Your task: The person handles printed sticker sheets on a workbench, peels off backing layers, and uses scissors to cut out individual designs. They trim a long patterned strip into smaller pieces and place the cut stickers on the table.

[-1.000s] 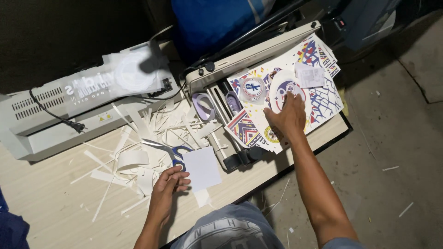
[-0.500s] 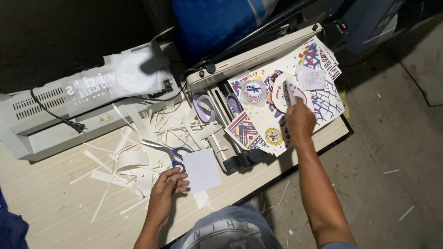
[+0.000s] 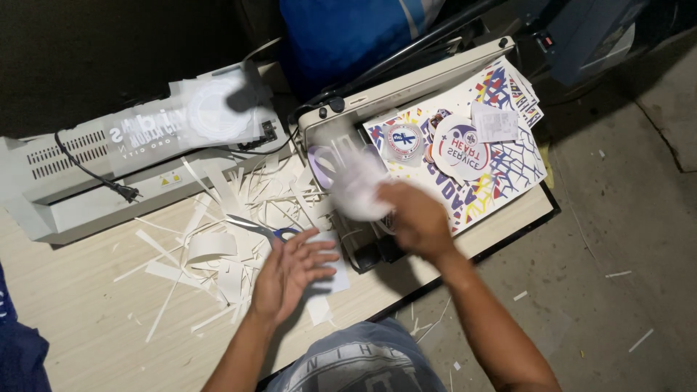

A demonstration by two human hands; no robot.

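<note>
My right hand [image 3: 415, 220] grips a blurred round white paper piece [image 3: 359, 190] over the middle of the bench, left of the stack of colourful printed sheets [image 3: 501, 163]. Round printed stickers [image 3: 462, 149] lie on that stack. My left hand [image 3: 289, 272] hovers with fingers spread, holding nothing, above a white card [image 3: 335, 272] near the bench's front edge. Blue-handled scissors [image 3: 263, 230] lie just above the left hand among white paper strips [image 3: 207, 247].
A grey laminating machine [image 3: 138, 156] with a black cord stands at the back left. A paper trimmer [image 3: 406, 83] with a long black arm lies behind the printed sheets. Paper scraps litter the wooden bench [image 3: 72, 319] and the concrete floor [image 3: 624, 276] at right.
My right hand has come from the printed sheets leftward to the bench's middle, now carrying a round white piece. My left hand has lifted off the white card and spread its fingers.
</note>
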